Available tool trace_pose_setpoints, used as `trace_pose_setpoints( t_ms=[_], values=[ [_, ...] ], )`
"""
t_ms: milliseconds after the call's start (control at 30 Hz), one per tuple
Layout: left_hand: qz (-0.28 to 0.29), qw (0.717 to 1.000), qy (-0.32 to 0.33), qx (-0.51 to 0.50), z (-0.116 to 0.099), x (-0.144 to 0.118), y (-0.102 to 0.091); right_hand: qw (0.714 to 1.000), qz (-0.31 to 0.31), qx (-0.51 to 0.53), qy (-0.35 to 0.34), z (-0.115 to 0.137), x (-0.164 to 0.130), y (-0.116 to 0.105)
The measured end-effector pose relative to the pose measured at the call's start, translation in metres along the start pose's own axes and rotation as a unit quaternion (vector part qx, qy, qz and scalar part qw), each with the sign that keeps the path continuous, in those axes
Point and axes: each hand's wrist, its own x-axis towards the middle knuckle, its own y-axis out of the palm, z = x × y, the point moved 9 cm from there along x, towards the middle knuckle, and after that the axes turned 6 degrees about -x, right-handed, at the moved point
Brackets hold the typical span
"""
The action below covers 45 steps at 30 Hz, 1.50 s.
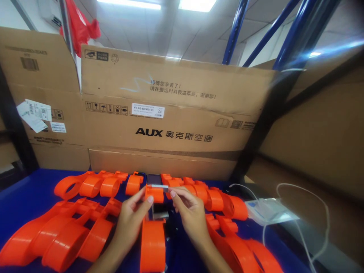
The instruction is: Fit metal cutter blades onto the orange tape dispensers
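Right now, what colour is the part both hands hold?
Orange part, with a grey strip on top; head view.

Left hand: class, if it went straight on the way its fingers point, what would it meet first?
The left hand points up and right at the orange part that it already touches; the right hand lies just beyond.

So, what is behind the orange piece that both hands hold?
Behind the orange piece, held by the left hand and right hand, a dark phone-like object lies on the blue table. Its lower part is covered.
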Motion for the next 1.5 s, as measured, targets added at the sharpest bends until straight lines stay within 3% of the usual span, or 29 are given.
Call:
trace_pose_setpoints(
  t_ms=[100, 233, 333, 400, 500, 633, 700, 767, 1133, 1233, 1300, 1367, 1500],
  values=[
    [0.038, 0.999, -0.011, 0.010, 0.003, -0.001, 0.008, 1.000, 0.019, 0.001, -0.009, 0.006, -0.002, 0.006],
    [0.038, 0.999, -0.010, 0.023, 0.003, -0.002, 0.008, 0.999, 0.039, -0.010, -0.036, 0.011, -0.004, 0.010],
    [0.012, 0.999, -0.008, 0.032, 0.002, -0.001, 0.001, 0.995, 0.063, -0.071, -0.037, 0.007, -0.004, 0.013],
    [-0.022, 1.000, -0.007, 0.020, 0.000, 0.001, -0.007, 0.981, 0.079, -0.169, -0.053, 0.004, -0.004, 0.015],
    [-0.055, 0.998, -0.008, -0.017, -0.001, 0.002, -0.016, 0.919, 0.134, -0.361, -0.089, 0.000, -0.008, 0.027],
    [-0.044, 0.998, -0.019, -0.046, 0.000, 0.003, -0.014, 0.814, 0.204, -0.536, -0.090, -0.015, -0.014, 0.040],
    [-0.039, 0.998, -0.022, -0.043, -0.001, 0.002, -0.013, 0.783, 0.220, -0.575, -0.090, -0.018, -0.015, 0.043],
    [-0.046, 0.998, -0.022, -0.034, -0.003, 0.002, -0.013, 0.769, 0.224, -0.592, -0.086, -0.019, -0.015, 0.044],
    [-0.051, 0.999, -0.010, -0.001, 0.001, 0.006, -0.019, 0.754, 0.215, -0.616, -0.076, -0.017, -0.017, 0.039],
    [-0.037, 0.999, -0.016, 0.002, 0.003, 0.005, -0.017, 0.764, 0.193, -0.611, -0.078, -0.010, -0.015, 0.032],
    [-0.031, 0.999, -0.018, -0.002, 0.003, 0.005, -0.015, 0.792, 0.165, -0.582, -0.083, -0.002, -0.010, 0.025],
    [-0.032, 0.999, -0.023, -0.013, 0.004, 0.005, -0.015, 0.839, 0.131, -0.519, -0.094, 0.007, -0.005, 0.015],
    [-0.019, 0.999, -0.038, -0.016, 0.011, 0.005, -0.011, 0.929, 0.001, -0.352, -0.112, 0.026, 0.002, -0.013]
  ],
)
